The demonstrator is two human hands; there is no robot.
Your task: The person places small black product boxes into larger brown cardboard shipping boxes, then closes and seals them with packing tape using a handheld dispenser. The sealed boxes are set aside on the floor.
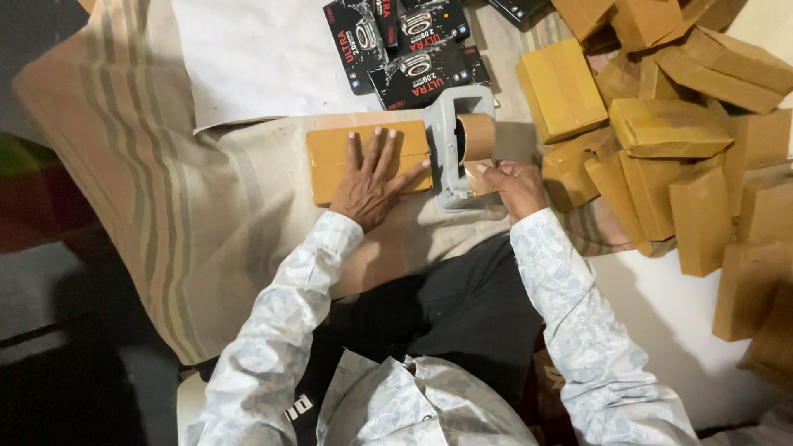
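At the frame's centre, the left hand (pixel 372 177) lies flat, fingers spread, on the brown box (pixel 334 158); it should press firmly. The right hand (pixel 516 186) grips the grey tape dispenser (pixel 453 149), best drawn straight.

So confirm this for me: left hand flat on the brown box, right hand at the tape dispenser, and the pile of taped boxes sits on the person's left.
One error: the pile of taped boxes lies on the person's right, as the head view shows. The left hand does lie flat on the brown box, and the right hand is at the tape dispenser.

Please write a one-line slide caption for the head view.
Left hand flat on a box, right hand at a tape dispenser.
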